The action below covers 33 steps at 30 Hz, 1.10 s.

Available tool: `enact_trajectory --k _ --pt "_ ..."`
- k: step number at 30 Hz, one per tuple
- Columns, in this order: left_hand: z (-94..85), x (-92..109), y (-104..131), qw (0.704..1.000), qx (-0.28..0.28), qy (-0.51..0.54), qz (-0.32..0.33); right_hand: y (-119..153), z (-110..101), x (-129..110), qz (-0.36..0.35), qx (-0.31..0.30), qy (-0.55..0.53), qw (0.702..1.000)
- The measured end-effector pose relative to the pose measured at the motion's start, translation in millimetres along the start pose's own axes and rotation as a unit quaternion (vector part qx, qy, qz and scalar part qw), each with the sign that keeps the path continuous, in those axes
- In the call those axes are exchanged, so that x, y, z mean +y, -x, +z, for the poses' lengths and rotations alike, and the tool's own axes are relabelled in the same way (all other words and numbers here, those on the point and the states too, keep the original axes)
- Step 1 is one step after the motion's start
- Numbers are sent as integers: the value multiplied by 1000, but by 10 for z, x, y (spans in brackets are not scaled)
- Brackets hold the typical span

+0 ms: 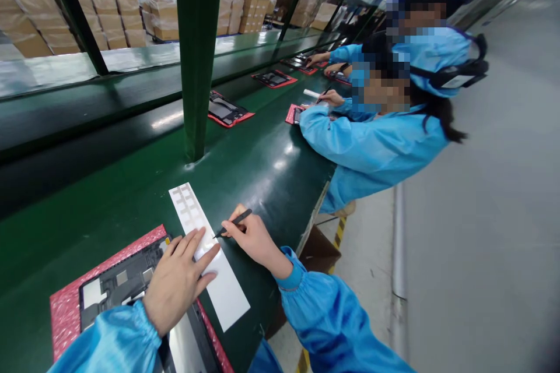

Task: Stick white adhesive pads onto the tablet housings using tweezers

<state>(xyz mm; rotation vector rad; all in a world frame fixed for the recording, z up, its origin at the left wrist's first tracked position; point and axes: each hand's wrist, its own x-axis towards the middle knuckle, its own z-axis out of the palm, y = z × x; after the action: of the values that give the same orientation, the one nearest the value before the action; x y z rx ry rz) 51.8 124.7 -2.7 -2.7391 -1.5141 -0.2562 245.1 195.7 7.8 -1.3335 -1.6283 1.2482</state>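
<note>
We work at a glossy green bench [271, 186], its surface streaked with reflections; a green post [196, 58] rises from it, and film-wrapped cartons [94, 6] stand beyond its far edge. Along the bench's right-hand edge, people in blue smocks [371, 140] lean over similar panels [274, 78]. Close to that edge, near us, lies a flat, smooth white strip [227, 288] with small greyish patches at its far end. Our left hand [177, 280] is released, palm down, fingers loosely spread over the strip; our right hand [254, 239] pinches slim dark tweezers [236, 222], tips at the strip. To the left, a dark-framed device [118, 277] lies on crinkled pink bubble wrap [65, 315], partly hidden under our left hand and sleeve and cut off below. Whatever the tweezer tips grip is too small to tell.
</note>
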Motion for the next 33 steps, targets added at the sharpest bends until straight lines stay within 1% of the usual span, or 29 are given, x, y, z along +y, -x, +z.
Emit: enact_trajectory --k 5,9,12,14,16,18,21,22,24,26,28,30,33 --pt "-12 -13 -4 1000 -3 -2 6 8 21 22 2 14 -18 1000" --pt "-23 -14 -4 1000 -9 -8 9 -26 25 53 19 32 -113 993" --pt "-5 -16 -19 1000 -7 -4 13 -39 0 60 23 46 -157 986" --pt "-2 -37 -25 1000 5 17 15 14 -18 45 26 56 -176 982" --pt "-42 -84 2 999 22 44 11 151 -22 16 29 61 -189 980" --pt "-142 -140 99 996 54 69 -17 369 0 -22 34 68 -194 978" --pt "-362 -154 392 984 109 110 -85 763 95 -74 55 71 -182 979" --pt "-426 -124 516 981 110 129 -94 884 143 -87 67 65 -177 980" --pt "-496 -14 765 981 84 157 -77 1078 254 -100 91 40 -170 980" --pt "-471 126 972 985 67 156 -42 1196 362 -97 99 13 -161 982" --pt "-376 244 1108 988 82 127 -19 1253 441 -79 91 1 -149 985" --pt "-268 309 1175 991 94 97 -15 1274 482 -50 76 5 -131 988" --pt "-169 324 1198 992 88 86 -16 1288 489 -2 52 24 -106 993"
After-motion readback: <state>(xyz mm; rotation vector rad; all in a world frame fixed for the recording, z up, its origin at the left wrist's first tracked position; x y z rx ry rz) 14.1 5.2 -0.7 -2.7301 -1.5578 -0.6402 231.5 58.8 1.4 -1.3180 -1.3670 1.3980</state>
